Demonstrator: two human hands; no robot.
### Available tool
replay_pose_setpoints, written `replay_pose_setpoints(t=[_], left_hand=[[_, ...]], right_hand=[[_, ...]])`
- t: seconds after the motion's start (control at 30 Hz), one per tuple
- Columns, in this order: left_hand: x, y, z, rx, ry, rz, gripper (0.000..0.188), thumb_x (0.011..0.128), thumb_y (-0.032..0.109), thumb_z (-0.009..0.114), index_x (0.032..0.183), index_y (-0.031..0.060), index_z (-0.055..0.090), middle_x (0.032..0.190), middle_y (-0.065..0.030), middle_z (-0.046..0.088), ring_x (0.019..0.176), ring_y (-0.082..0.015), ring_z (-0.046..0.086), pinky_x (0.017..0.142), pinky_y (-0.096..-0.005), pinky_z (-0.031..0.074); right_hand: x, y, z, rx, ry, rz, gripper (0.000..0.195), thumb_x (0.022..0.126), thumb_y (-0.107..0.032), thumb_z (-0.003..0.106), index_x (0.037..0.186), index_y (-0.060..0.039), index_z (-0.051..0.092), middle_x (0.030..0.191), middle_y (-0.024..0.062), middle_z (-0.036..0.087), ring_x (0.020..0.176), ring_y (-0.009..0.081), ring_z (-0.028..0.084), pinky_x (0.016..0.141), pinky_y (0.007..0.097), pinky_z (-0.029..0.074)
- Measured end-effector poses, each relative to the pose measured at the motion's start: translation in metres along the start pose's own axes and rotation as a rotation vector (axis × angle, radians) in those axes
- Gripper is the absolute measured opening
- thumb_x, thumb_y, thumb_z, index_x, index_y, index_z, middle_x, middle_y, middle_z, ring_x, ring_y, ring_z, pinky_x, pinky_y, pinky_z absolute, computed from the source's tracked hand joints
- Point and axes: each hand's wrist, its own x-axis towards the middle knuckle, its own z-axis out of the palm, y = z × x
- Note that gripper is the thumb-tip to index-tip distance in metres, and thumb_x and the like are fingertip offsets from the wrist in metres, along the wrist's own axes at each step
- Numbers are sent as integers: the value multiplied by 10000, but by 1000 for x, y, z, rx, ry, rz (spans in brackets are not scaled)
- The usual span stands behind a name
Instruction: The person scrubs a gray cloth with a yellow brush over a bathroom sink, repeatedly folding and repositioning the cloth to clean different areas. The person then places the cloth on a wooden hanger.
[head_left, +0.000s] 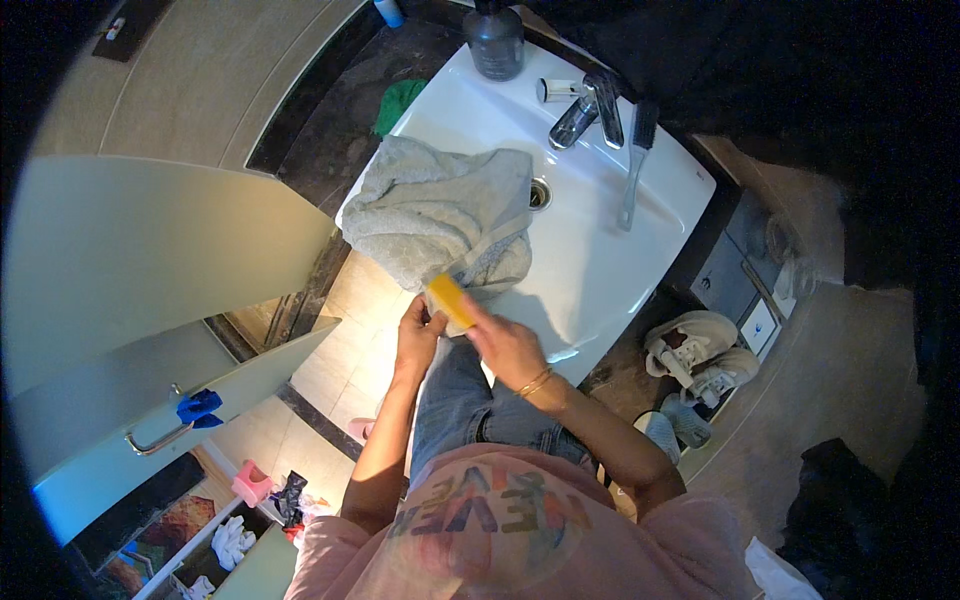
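A grey towel-like cloth (435, 202) lies bunched over the left part of the white washbasin (592, 277), with one end drawn over the near edge. My left hand (420, 337) pinches that end. In my right hand (510, 349) is a yellow block-shaped object (450, 300), pressed on or just above the cloth end beside my left fingers; whether it is a bar of soap or a brush I cannot tell. The drain (538, 195) shows just right of the cloth. Behind it stands the chrome faucet (581, 112).
A brush with a clear handle (634, 180) lies on the basin's right side. A dark bottle (495, 45) stands at the back corner, a green cloth (397, 105) at the left. White shoes (697, 352) rest to the right. A cabinet door (225, 405) hangs open at left.
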Motion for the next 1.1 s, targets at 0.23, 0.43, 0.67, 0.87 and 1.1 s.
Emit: replay_pose_setpoints(t=[0.23, 0.43, 0.67, 0.87, 1.1], left_hand=[[-1, -7, -9, -2, -17, -32, 94, 800, 102, 554, 846, 49, 492, 670, 24, 475, 564, -60, 370, 504, -193, 305], [2, -9, -1, 56, 77, -21, 100, 784, 47, 555, 868, 24, 505, 695, 16, 511, 598, -63, 419, 545, -196, 360], [-2, -11, -2, 180, 171, 116, 193, 760, 31, 574, 916, 9, 462, 662, -18, 509, 553, -82, 428, 507, -215, 373], [-8, -7, -2, 496, 202, 240, 265, 753, 68, 605, 898, 29, 387, 565, -82, 500, 474, -149, 469, 450, -261, 381], [1, 7, -22, 457, 121, 289, 122, 796, 90, 557, 815, 31, 452, 575, -60, 494, 501, -116, 475, 477, -244, 392]], right_hand=[[71, 111, -38, -592, -6, 171, 458, 820, -225, 470, 1257, -181, 339, 624, 106, 560, 500, 240, 554, 450, 353, 452], [33, 28, 4, -230, 93, -130, 455, 804, -246, 492, 1241, -263, 367, 617, 105, 559, 486, 282, 546, 453, 401, 442], [71, 92, -40, -325, 139, 320, 363, 803, -310, 501, 1085, -89, 439, 628, 145, 578, 568, 308, 580, 496, 408, 459], [63, 82, -30, -255, -62, 581, 396, 732, -345, 581, 948, -28, 483, 766, 171, 599, 734, 324, 587, 640, 421, 468], [82, 99, -15, -139, 24, 475, 307, 747, -282, 555, 914, -34, 487, 766, 201, 584, 748, 349, 574, 654, 425, 461]])
